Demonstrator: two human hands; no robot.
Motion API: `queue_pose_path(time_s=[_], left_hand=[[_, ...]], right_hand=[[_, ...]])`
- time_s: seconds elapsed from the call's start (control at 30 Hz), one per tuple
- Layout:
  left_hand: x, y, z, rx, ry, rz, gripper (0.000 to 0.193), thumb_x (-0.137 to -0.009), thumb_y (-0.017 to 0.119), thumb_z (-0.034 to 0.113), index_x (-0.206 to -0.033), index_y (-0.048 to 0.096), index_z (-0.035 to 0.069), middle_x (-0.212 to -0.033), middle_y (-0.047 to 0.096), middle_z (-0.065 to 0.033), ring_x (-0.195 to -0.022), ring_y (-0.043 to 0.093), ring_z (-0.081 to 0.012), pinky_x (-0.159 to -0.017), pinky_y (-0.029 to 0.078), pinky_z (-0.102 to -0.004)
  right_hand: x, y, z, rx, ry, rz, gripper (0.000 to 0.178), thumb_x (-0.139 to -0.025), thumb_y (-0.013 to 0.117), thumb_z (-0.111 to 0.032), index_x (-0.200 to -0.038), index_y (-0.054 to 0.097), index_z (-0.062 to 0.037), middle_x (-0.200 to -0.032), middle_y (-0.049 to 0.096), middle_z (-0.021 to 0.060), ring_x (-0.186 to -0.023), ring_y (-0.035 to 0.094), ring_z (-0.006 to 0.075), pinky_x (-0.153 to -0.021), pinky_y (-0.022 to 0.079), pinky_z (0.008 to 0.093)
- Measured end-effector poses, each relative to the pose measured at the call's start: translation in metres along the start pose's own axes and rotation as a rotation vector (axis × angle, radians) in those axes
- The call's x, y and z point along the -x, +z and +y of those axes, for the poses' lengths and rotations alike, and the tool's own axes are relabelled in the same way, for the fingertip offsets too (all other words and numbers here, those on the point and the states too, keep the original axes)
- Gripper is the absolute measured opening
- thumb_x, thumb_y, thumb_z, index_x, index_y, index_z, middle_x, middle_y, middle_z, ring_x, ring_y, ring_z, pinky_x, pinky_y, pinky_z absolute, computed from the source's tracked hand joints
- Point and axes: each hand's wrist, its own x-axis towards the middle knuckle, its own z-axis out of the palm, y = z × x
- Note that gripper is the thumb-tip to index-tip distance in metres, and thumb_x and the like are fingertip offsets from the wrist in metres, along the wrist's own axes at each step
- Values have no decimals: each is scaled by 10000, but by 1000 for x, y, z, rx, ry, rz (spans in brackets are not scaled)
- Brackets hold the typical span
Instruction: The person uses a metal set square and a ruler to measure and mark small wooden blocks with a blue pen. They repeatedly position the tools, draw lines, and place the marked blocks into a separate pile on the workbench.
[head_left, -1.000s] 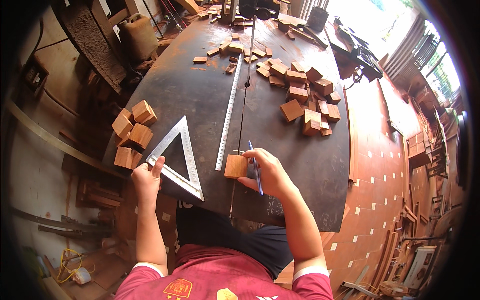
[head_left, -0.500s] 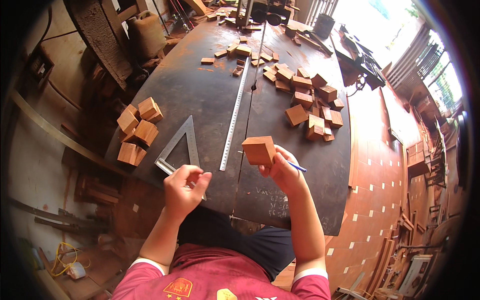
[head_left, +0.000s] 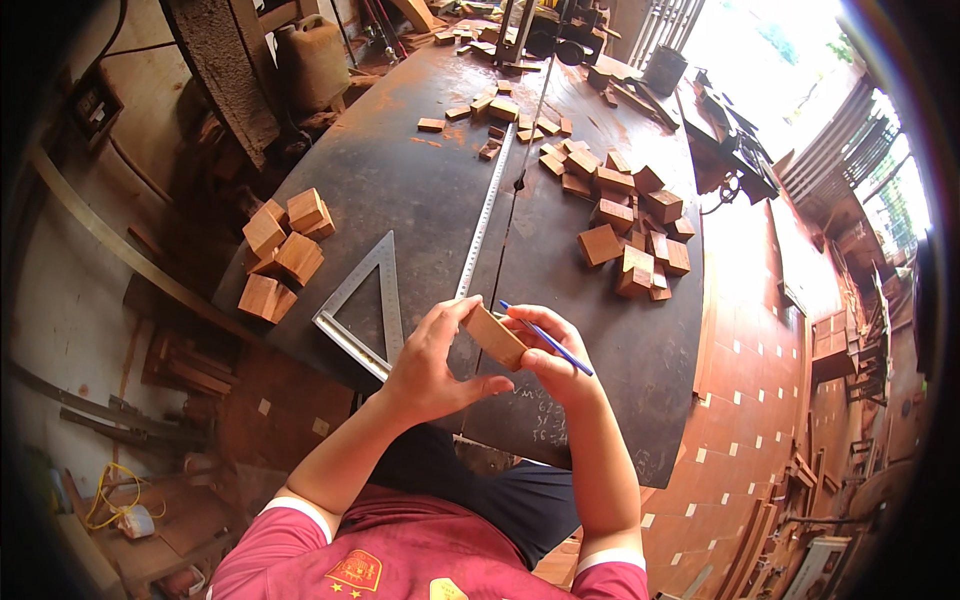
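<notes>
A reddish-brown wooden block [head_left: 494, 338] is held up over the near edge of the dark table, its narrow side tilted toward me. My right hand [head_left: 552, 352] grips its right end, with a blue pen [head_left: 545, 336] lodged between the fingers. At the block's upper left end are the fingertips of my left hand [head_left: 432, 362], while the left thumb stretches out just below it. Left of my hands lies a metal set square [head_left: 388, 290] with a thick base. Beyond the block, a long steel ruler [head_left: 486, 215] lies on the table, its near end hidden behind my left hand.
Several wooden blocks [head_left: 298, 258] are piled at the table's left edge, and a larger heap [head_left: 618, 205] stands on the right. Smaller offcuts [head_left: 482, 110] lie farther back. A dark seam runs along the table [head_left: 440, 200]. A plastic canister [head_left: 310, 65] stands behind at the left.
My left hand has moved right, from beside the set square to the block. The block has been lowered slightly and turned from its broad face to a narrow side.
</notes>
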Motion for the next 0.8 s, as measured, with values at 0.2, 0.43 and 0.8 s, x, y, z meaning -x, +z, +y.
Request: queue_pose_path(time_s=[0.2,0.43,0.8], left_hand=[[5,-4,-2,-52,75,65,899,-671,962,410,-1356,541,8,-1278,613,-197,-1168,633,-347,-958,535,-427],[13,-5,-11,-102,33,64,835,-692,952,339,-1335,551,-11,-1272,608,-214,-1172,627,-384,-979,531,-449],[26,4,-8,-163,-123,55,948,-675,941,449,-1352,517,-62,-1314,578,-261,-1243,571,-423,-1066,472,-474]], right_hand=[[1,-1,3,112,5,-30,721,-753,909,-66,-1387,569,-17,-1323,646,145,-1156,651,226,-1002,533,382],[-4,4,3,323,-40,21,675,-732,932,-61,-1320,607,-3,-1227,676,108,-988,675,146,-841,575,296],[-3,5,18,633,-76,110,700,-614,1014,-185,-1192,665,-3,-988,692,14,-785,600,47,-620,438,200]])
